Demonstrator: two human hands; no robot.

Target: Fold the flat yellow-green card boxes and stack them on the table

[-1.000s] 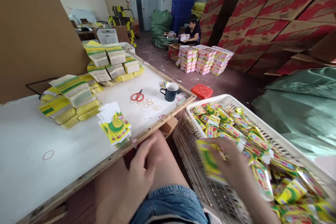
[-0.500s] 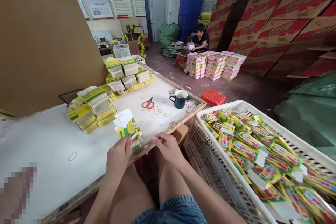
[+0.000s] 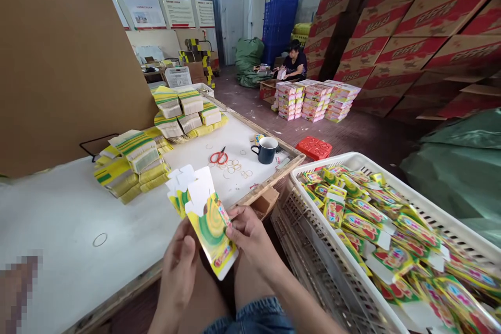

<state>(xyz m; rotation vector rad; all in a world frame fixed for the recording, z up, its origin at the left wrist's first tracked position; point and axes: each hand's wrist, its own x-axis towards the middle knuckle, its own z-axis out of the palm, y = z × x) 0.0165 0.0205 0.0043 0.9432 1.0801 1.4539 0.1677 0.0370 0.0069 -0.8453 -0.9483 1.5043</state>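
Observation:
A small flat yellow-and-green carton (image 3: 213, 232), its white end flaps raised, is tilted above my lap at the table's front edge. My right hand (image 3: 250, 232) pinches its right edge between thumb and fingers. Beside its left edge is my left hand (image 3: 180, 261), loosely cupped with the thumb apart from the fingers; its fingertips are partly hidden behind the carton. More flat cartons (image 3: 178, 185) with white flaps lie on the table just behind. Bundled stacks of cartons (image 3: 135, 162) stand farther left on the white tabletop (image 3: 78, 224).
Red-handled scissors (image 3: 219, 156), rubber bands (image 3: 234, 166) and a dark mug (image 3: 267, 150) lie toward the table's right corner. On my right stands a white plastic crate (image 3: 354, 159) full of filled-out cartons. A red stool (image 3: 314, 147) and a seated person (image 3: 295, 62) are beyond.
A carton from the table edge is now raised over my lap in my right hand, which has moved left to it. My left hand has drawn back slightly and loosened.

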